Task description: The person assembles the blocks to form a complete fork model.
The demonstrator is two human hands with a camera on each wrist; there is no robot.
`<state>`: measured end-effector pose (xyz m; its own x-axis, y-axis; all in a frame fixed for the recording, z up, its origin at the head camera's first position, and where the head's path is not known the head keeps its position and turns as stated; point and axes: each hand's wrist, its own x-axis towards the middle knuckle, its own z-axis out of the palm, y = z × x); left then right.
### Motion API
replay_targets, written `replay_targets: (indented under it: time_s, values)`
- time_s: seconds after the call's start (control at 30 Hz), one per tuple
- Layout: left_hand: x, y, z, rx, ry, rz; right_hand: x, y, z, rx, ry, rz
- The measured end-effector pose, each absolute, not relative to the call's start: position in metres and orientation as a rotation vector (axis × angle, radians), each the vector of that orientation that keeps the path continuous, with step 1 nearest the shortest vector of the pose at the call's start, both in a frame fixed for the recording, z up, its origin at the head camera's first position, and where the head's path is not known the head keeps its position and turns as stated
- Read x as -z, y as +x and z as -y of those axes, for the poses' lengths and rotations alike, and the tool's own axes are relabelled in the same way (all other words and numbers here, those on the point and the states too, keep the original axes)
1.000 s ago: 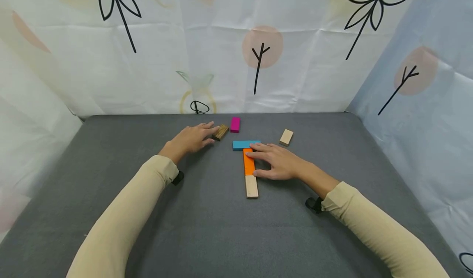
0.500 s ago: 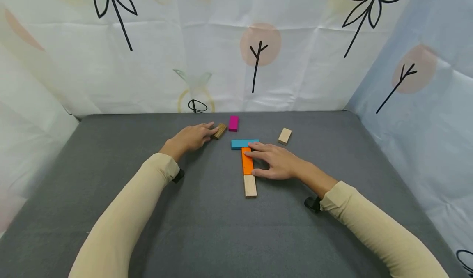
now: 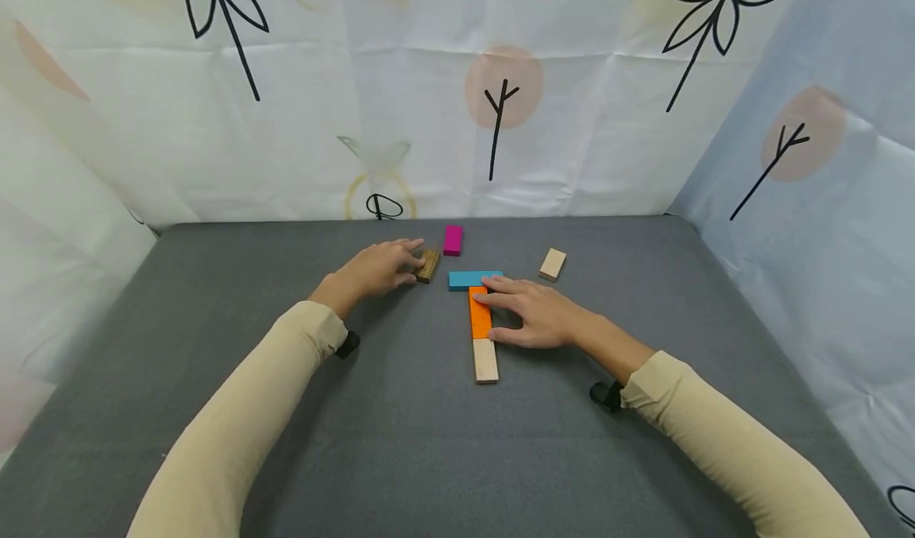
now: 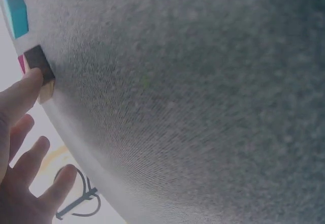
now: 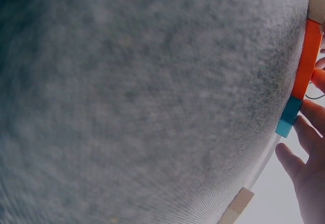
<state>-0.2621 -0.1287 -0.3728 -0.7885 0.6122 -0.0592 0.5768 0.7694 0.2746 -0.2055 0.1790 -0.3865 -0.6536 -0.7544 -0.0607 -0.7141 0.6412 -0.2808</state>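
My left hand (image 3: 373, 270) is at a brown wooden block (image 3: 429, 267) on the grey cloth, its thumb and a fingertip against the block's left end. In the left wrist view the thumb presses the dark side of that brown block (image 4: 39, 64), and the other fingers spread away. My right hand (image 3: 539, 313) rests with fairly straight fingers along a row of blocks. Its fingertips touch the blue block (image 3: 465, 280) and the orange block (image 3: 480, 315), and its thumb is at the orange one's near end. A pale wooden block (image 3: 485, 361) continues the row towards me.
A magenta block (image 3: 453, 241) lies beyond the blue one, near the table's back edge. Another pale wooden block (image 3: 553, 265) lies to the right, beyond my right hand. White printed fabric (image 3: 429, 125) closes off the back and both sides of the grey table (image 3: 400, 458).
The brown block has turned from a diagonal to a steeper angle, its near end shifting towards me, with my left hand at it. My right hand and the row stay put.
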Motion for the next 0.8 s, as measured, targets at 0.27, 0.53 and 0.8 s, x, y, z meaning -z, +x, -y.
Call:
replay_targets:
  time_s: [0.27, 0.53, 0.8]
  values:
    - [0.378, -0.271, 0.132, -0.497, 0.918, -2.799, 0.387, -0.206, -0.179, 0.348, -1.233, -2.683]
    - [0.377, -0.270, 0.127, -0.510, 0.915, -2.809, 0.386, -0.206, -0.179, 0.356, -1.233, -2.688]
    - [0.376, -0.269, 0.121, -0.484, 0.876, -2.817, 0.387, -0.207, -0.178, 0.361, -1.227, -2.686]
